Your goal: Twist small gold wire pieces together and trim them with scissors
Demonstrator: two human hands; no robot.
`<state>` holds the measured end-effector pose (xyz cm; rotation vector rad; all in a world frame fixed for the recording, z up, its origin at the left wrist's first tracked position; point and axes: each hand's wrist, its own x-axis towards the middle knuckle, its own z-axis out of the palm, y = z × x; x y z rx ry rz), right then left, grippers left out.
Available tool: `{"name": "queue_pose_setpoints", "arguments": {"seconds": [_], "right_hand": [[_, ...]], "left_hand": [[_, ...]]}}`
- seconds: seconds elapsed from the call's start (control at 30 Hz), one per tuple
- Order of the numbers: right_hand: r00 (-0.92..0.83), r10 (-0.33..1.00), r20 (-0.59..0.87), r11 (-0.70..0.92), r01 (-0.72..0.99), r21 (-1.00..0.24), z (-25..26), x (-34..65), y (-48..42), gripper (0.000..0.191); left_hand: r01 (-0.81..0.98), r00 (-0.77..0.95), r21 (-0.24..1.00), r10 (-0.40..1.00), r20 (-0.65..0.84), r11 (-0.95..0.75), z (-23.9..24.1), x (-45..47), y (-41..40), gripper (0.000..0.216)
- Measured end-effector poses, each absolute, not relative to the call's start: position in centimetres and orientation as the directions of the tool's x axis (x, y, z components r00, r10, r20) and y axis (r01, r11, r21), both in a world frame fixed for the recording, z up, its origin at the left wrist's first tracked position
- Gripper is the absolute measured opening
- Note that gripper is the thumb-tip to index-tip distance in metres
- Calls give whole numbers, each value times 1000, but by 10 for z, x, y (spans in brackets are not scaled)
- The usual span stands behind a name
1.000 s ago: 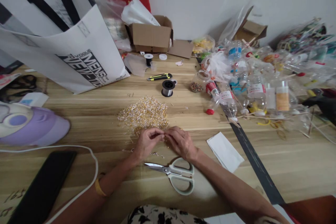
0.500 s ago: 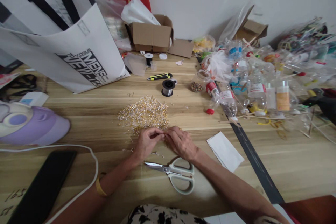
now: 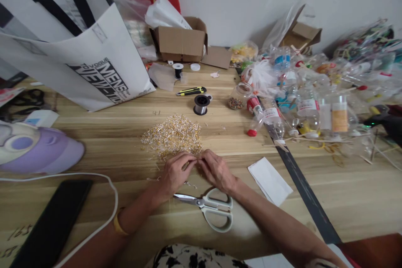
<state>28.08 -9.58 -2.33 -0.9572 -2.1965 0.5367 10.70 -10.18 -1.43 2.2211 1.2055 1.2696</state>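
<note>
My left hand (image 3: pixel 178 170) is closed, thumb and fingers pinched together at the near edge of a pile of small gold and silver beads (image 3: pixel 172 134). Fingertip to fingertip with it, my right hand (image 3: pixel 216 171) pinches too. Whatever lies between the fingers is too small to make out. A short strand of small beads (image 3: pixel 190 184) lies on the table beside my left hand. Just below both hands rest scissors with pale handles (image 3: pixel 204 205), their blades pointing left.
Behind the pile stand a spool of wire (image 3: pixel 201 104), a yellow-black utility knife (image 3: pixel 191 91) and a black-thread spool (image 3: pixel 178 71). Plastic bottles (image 3: pixel 306 111) crowd the right. A folded white paper (image 3: pixel 270 181) lies right of my hands; a black phone (image 3: pixel 52 222) and white cable (image 3: pixel 114 192) lie left.
My fingers have shifted slightly while still pinched together at the tips; my left hand has turned a little. Beads, scissors and the other things stay where they were.
</note>
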Motion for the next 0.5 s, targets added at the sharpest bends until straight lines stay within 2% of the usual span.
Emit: {"name": "queue_pose_setpoints", "arguments": {"seconds": [0.13, 0.5], "right_hand": [[-500, 769, 399, 624, 452, -637, -23, 281, -96, 12], [-488, 783, 385, 603, 447, -661, -22, 282, -96, 11]], "left_hand": [[529, 283, 576, 769, 573, -623, -14, 105, -102, 8], [558, 383, 479, 723, 575, -677, -11, 103, -103, 14]]}}
